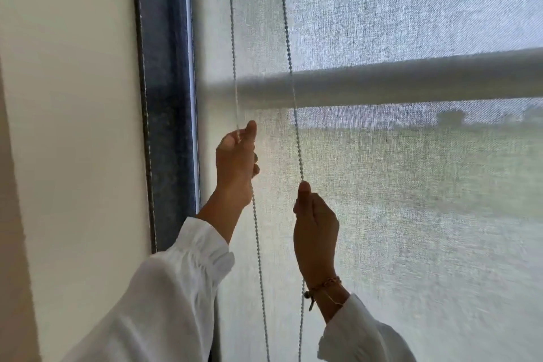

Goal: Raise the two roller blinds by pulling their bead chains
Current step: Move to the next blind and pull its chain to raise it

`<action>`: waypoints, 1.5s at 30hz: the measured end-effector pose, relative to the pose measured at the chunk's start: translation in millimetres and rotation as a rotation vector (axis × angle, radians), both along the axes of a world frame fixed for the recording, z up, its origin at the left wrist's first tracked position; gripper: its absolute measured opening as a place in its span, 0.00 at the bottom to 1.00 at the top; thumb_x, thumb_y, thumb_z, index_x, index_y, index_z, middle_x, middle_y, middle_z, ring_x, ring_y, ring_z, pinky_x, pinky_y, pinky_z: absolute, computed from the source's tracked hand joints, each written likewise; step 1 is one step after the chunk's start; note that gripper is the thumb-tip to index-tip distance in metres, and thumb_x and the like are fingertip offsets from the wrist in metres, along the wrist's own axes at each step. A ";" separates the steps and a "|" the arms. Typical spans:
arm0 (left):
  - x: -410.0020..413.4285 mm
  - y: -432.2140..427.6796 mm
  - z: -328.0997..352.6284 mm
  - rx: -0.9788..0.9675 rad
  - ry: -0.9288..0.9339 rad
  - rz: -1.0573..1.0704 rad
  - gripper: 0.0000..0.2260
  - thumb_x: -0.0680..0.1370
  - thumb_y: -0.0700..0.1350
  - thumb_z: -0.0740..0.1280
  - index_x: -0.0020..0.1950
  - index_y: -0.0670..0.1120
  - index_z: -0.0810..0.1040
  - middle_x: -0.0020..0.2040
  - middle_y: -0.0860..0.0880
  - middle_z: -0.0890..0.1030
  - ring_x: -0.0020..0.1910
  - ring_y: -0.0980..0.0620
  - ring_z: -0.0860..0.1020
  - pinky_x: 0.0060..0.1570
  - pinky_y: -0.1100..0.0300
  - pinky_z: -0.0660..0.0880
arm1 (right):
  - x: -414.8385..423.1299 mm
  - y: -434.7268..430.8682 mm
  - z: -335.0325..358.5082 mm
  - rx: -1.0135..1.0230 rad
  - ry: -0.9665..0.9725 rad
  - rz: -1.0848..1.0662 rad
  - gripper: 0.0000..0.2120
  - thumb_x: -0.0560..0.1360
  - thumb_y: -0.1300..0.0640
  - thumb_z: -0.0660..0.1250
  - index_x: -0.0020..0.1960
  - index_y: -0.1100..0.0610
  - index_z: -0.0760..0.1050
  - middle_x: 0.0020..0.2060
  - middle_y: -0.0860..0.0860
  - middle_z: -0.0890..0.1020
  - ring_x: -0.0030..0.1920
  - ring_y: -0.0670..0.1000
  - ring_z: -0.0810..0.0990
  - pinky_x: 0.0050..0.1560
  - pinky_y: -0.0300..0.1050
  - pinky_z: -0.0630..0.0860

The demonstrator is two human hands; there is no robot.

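Two white sleeves (164,297) are seen entering from about 7 and 5 o'clock, each ending in a bare hand raised toward the window. Nearest of the two, the right hand (316,232) is closed around the right strand of the bead chain (295,114), with the thumb set upright against the beads; a thin bracelet (324,285) is worn at its wrist, and the strand is seen hanging on below the wrist toward 6 o'clock. Higher up, at about 10 o'clock from the right hand, the left hand (236,159) is closed around the left strand (232,47), which is pinched between thumb and fingers and trails down past the wrist. Both strands are seen running up to 12 o'clock and out of the picture, just in front of the translucent roller blind (411,200). Behind that fabric, a second blind's bottom bar (411,79) is seen as a grey band crossing from centre toward 3 o'clock. At 9 o'clock from the hands, a blue curtain edge (167,67) is set beside a pale wall (67,97). Blurred outdoor shapes are visible through the fabric and cannot be told apart.
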State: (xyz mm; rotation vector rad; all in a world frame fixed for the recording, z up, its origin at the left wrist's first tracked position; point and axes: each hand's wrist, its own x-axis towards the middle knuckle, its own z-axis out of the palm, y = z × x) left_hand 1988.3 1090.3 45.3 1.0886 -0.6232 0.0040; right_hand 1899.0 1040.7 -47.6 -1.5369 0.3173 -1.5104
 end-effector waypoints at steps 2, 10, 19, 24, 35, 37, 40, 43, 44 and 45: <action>-0.8 9.2 -4.9 -0.074 -0.169 0.186 0.14 0.78 0.55 0.57 0.41 0.49 0.75 0.29 0.51 0.71 0.28 0.56 0.69 0.29 0.64 0.68 | 9.0 5.3 3.0 0.055 0.032 -0.006 0.20 0.77 0.47 0.58 0.30 0.55 0.71 0.21 0.42 0.71 0.25 0.43 0.67 0.31 0.36 0.65; -4.4 55.8 -40.3 -0.139 -0.549 0.055 0.15 0.75 0.56 0.52 0.31 0.52 0.64 0.22 0.58 0.68 0.23 0.58 0.65 0.26 0.68 0.61 | 22.2 49.8 43.2 0.069 -0.111 0.077 0.06 0.78 0.50 0.59 0.50 0.47 0.73 0.50 0.48 0.79 0.49 0.47 0.76 0.49 0.41 0.72; 18.8 110.0 -57.3 -0.169 -0.581 -0.031 0.16 0.79 0.44 0.54 0.31 0.53 0.65 0.21 0.59 0.69 0.21 0.59 0.67 0.26 0.73 0.61 | 37.4 115.4 88.9 0.046 -0.228 0.552 0.11 0.79 0.53 0.57 0.51 0.60 0.73 0.42 0.55 0.78 0.45 0.55 0.78 0.44 0.45 0.75; 29.6 133.2 -68.8 -0.119 -0.644 0.021 0.17 0.79 0.49 0.54 0.30 0.56 0.62 0.22 0.54 0.64 0.22 0.56 0.61 0.23 0.56 0.61 | 57.0 159.2 119.0 0.028 -0.122 0.687 0.10 0.78 0.53 0.58 0.50 0.59 0.73 0.41 0.55 0.79 0.40 0.53 0.81 0.44 0.46 0.79; 42.9 163.5 -151.3 0.136 -0.727 -0.017 0.31 0.70 0.72 0.45 0.36 0.45 0.67 0.30 0.42 0.70 0.30 0.55 0.72 0.27 0.62 0.67 | 82.5 191.8 136.7 -0.016 -0.140 0.224 0.24 0.78 0.46 0.58 0.24 0.51 0.62 0.18 0.45 0.62 0.21 0.47 0.58 0.25 0.40 0.57; 47.9 161.8 -150.7 0.173 -0.626 -0.120 0.30 0.69 0.72 0.47 0.33 0.46 0.69 0.26 0.46 0.71 0.29 0.55 0.72 0.28 0.63 0.64 | 84.6 190.0 126.1 -0.125 -0.192 0.078 0.27 0.77 0.49 0.59 0.20 0.50 0.61 0.17 0.44 0.61 0.23 0.47 0.58 0.28 0.44 0.57; 55.2 158.9 -138.6 0.221 -0.494 -0.294 0.25 0.71 0.69 0.48 0.30 0.51 0.67 0.23 0.56 0.71 0.26 0.59 0.70 0.34 0.62 0.67 | 76.9 182.7 119.6 -0.189 -0.254 0.001 0.27 0.77 0.52 0.60 0.19 0.48 0.62 0.16 0.44 0.62 0.22 0.44 0.58 0.28 0.44 0.57; 61.5 158.0 -109.6 0.219 -0.356 -0.392 0.36 0.56 0.81 0.47 0.41 0.54 0.75 0.36 0.61 0.80 0.40 0.61 0.80 0.48 0.65 0.72 | 72.9 175.7 111.7 -0.228 -0.275 -0.065 0.26 0.76 0.51 0.60 0.20 0.48 0.60 0.16 0.45 0.61 0.23 0.44 0.57 0.27 0.44 0.56; 63.6 158.2 -96.4 0.199 -0.321 -0.431 0.40 0.53 0.82 0.48 0.47 0.56 0.75 0.43 0.61 0.80 0.44 0.64 0.80 0.51 0.64 0.71 | 72.1 174.0 106.8 -0.236 -0.264 -0.089 0.25 0.76 0.50 0.60 0.21 0.47 0.60 0.17 0.45 0.60 0.24 0.45 0.57 0.27 0.46 0.56; 63.8 160.3 -80.1 0.172 -0.319 -0.465 0.41 0.51 0.82 0.49 0.51 0.57 0.74 0.48 0.62 0.79 0.48 0.65 0.79 0.54 0.62 0.71 | 71.6 172.8 100.8 -0.243 -0.250 -0.105 0.24 0.75 0.49 0.60 0.21 0.47 0.60 0.17 0.45 0.60 0.24 0.46 0.57 0.27 0.47 0.56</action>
